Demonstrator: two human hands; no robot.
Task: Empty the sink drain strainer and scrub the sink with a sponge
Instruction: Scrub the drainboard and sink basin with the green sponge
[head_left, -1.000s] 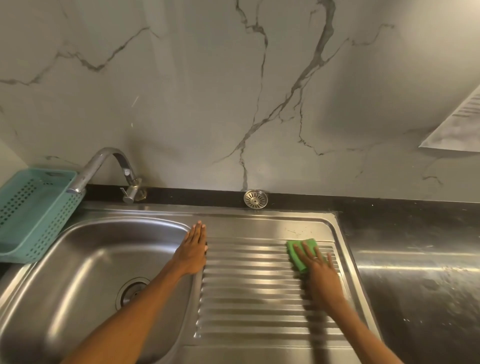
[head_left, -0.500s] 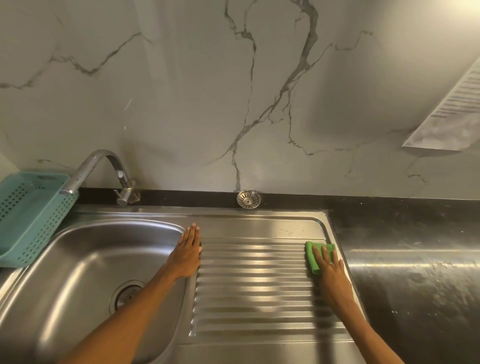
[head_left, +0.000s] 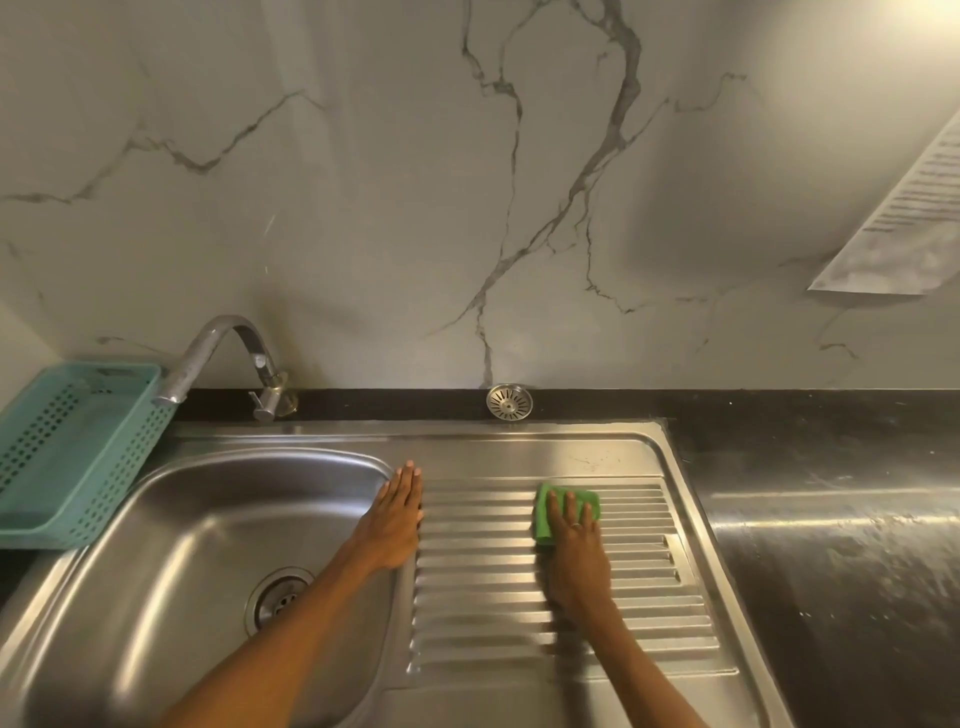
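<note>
A steel sink (head_left: 171, 525) has a basin on the left and a ribbed drainboard (head_left: 483, 587) on the right. My right hand (head_left: 574, 545) presses a green sponge (head_left: 544, 512) flat onto the upper ribs of the drainboard. My left hand (head_left: 395, 514) lies flat with fingers together on the ridge between basin and drainboard, holding nothing. The round metal strainer (head_left: 509, 401) stands on edge on the dark ledge against the wall behind the drainboard. The drain opening (head_left: 278, 597) in the basin is partly hidden by my left forearm.
A curved tap (head_left: 218, 353) rises at the back left of the basin. A teal perforated basket (head_left: 72, 447) sits left of the sink. A dark wet counter (head_left: 841, 519) runs right of the drainboard. A printed paper (head_left: 904, 223) hangs on the marble wall.
My right hand slid the sponge right to the drainboard's edge, then back left toward its middle. My left hand stayed on the ridge.
</note>
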